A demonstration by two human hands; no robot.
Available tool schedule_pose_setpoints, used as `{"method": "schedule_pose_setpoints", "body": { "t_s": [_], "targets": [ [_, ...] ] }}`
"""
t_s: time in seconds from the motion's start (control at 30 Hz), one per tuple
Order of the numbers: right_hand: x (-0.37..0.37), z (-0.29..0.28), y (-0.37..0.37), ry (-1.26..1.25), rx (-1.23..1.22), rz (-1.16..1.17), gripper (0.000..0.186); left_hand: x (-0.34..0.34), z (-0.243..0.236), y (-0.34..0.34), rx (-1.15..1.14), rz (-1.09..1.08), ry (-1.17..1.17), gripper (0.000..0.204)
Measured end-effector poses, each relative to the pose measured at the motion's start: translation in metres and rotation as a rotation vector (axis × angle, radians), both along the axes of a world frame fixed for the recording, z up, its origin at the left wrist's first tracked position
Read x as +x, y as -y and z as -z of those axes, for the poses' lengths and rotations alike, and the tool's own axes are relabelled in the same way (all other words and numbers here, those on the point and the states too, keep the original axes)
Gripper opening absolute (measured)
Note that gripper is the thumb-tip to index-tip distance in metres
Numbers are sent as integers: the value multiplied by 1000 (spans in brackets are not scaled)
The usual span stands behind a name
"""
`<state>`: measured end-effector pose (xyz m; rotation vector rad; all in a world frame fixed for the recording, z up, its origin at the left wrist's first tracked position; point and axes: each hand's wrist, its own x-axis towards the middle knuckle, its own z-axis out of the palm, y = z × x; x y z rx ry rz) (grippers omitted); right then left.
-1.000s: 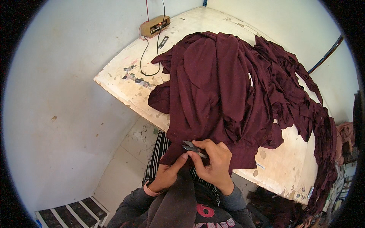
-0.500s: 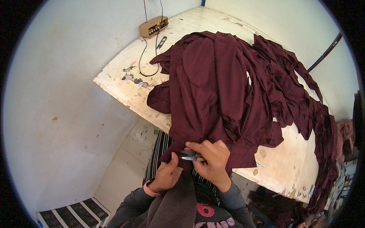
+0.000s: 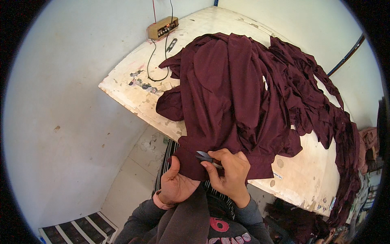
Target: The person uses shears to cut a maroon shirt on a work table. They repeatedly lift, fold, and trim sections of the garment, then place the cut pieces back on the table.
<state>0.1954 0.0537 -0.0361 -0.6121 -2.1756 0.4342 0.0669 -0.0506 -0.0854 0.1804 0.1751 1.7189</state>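
A maroon garment (image 3: 219, 93) lies heaped across the table, its near edge drawn over the table's front toward me. My left hand (image 3: 178, 185) grips that near edge, thumb at the left corner of the cloth and fingers underneath, hidden by it. In my right hand (image 3: 229, 171) is a pair of thread snips (image 3: 203, 156), pinched between thumb and fingers. The snips' blades point left, lying over the cloth near its edge; whether they touch it I cannot tell.
More maroon cloth (image 3: 345, 162) trails along the right side and hangs over the table (image 3: 130, 95). At the back left stand a tan box with knobs (image 3: 163, 28), its black cable, and a dark cutter-like tool (image 3: 172, 44). A slatted rack (image 3: 79, 229) sits low at left.
My left hand has turned more palm-up and spread the cloth's edge flatter. The snips have come away from the left thumb, up and slightly right, with blades now showing clearly.
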Motion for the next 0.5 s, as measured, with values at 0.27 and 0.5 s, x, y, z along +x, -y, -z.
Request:
{"method": "schedule_pose_setpoints", "body": {
  "t_s": [0.27,0.5],
  "targets": [
    [-5,-3,-2,21,82,-7,24,-5,14,-2,174,88,6,61],
    [6,0,-8,-179,-150,-63,39,-1,-3,-2,42,7,10,61]
  ]
}}
